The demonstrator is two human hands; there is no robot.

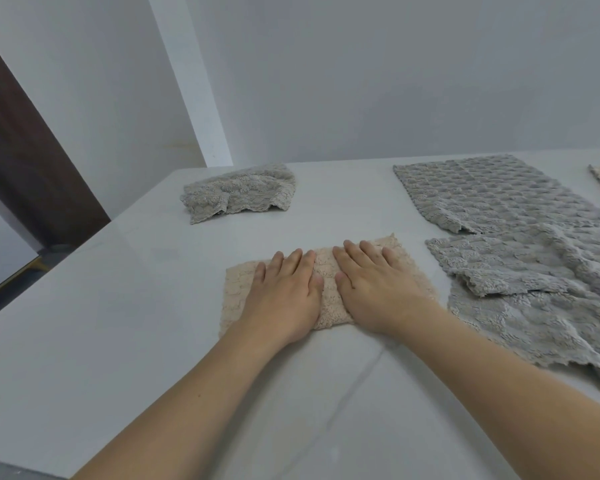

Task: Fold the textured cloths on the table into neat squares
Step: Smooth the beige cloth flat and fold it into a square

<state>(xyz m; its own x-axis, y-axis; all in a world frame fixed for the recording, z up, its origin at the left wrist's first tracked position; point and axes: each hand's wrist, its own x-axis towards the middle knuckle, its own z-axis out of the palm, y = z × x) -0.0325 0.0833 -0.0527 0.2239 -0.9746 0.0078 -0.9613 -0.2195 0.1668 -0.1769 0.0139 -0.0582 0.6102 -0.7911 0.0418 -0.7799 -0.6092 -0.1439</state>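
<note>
- A white table [125,306] with a glossy top fills the lower and middle parts of the frame; its near left edge cuts across the lower left corner.
- A faint grey vein [357,382] runs diagonally through the tabletop at lower centre (marble-like in look).
- A pale grey wall [395,71] spans the upper centre and upper right, meeting the table's far edge.
- A white vertical strip [191,81], perhaps a corner or trim, slants down from the top towards the table's far left corner.
- A dark brown panel [25,161] stands at the left edge of the frame (door or furniture, unclear).
- A patch of floor [4,271] shows at the far left, below the brown panel.
</note>
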